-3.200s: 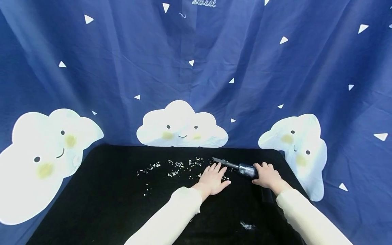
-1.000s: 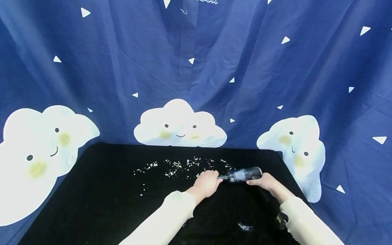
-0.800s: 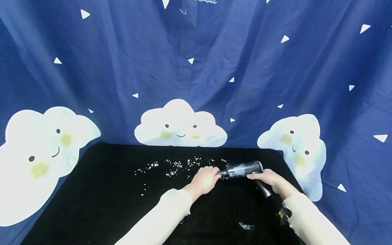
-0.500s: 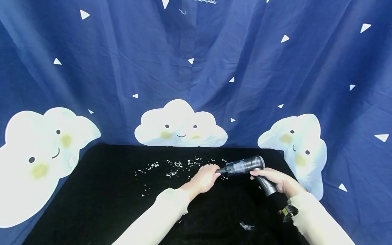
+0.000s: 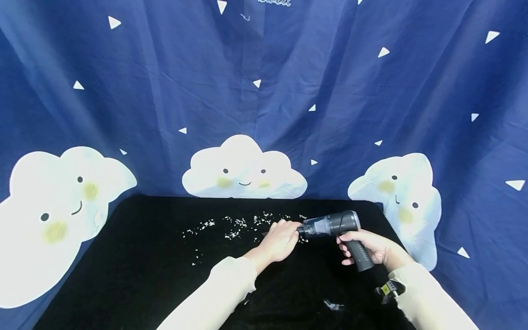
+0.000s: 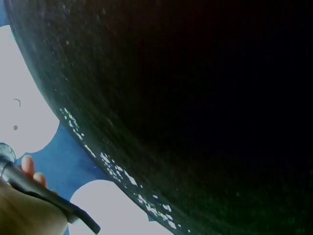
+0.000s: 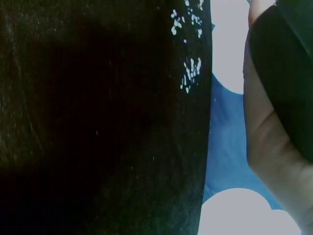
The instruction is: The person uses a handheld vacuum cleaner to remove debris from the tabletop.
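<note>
Above the black cloth-covered table (image 5: pixel 144 256), the right hand (image 5: pixel 377 250) wraps the dark grey handheld vacuum (image 5: pixel 336 229) by its grip, level, while the left hand (image 5: pixel 280 238) pinches its slim nozzle, seemingly to seat it, near scattered white paper scraps (image 5: pixel 237 224).

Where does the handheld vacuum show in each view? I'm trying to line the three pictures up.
Head: handheld vacuum right of centre, right hand gripping its handle, left hand on its nozzle.
Left wrist: its nozzle at bottom left.
Right wrist: its handle at right edge.
Shared landmark: white crumbs.

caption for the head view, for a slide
Right hand grips a handheld vacuum, left hand holds its nozzle above white crumbs.
</note>
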Tool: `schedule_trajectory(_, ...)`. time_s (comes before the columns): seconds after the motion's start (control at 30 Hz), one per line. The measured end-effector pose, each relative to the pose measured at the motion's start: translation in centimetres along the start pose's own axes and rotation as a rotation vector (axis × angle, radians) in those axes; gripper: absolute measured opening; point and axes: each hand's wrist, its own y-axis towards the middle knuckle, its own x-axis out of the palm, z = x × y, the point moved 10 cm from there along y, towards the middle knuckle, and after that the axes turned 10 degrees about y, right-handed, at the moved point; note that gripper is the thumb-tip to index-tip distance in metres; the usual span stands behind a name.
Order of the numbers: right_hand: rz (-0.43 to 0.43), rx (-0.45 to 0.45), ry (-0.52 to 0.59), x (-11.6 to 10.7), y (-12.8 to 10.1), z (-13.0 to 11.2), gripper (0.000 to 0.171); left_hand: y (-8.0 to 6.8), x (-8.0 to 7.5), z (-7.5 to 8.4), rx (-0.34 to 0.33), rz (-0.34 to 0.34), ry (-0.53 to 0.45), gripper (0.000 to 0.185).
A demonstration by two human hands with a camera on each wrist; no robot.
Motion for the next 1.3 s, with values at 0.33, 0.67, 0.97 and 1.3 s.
schedule_trajectory(0.33, 0.043, -0.044, -0.111, 1.6, -0.5, -0.5, 0.017, 0.3, 0.1, 0.5, -0.135, 0.029, -0.054, 0.048)
schedule_trajectory(0.67, 0.15, -0.145, -0.276, 1.5, -2.1, -2.3, 0.01, 0.7, 0.4, 2.7, -0.164, 0.092, -0.118, 0.049)
schedule_trajectory(0.97, 0.214, -0.152, -0.356, 1.5, -2.8, -3.4, 0.007, 1.5, 0.4, 3.1, -0.134, 0.087, -0.302, 0.049)
schedule_trajectory(1.3, 0.228, -0.151, -0.357, 1.6, -3.2, -3.6, 0.007, 1.5, 0.3, 3.4, -0.157, 0.073, -0.39, 0.053)
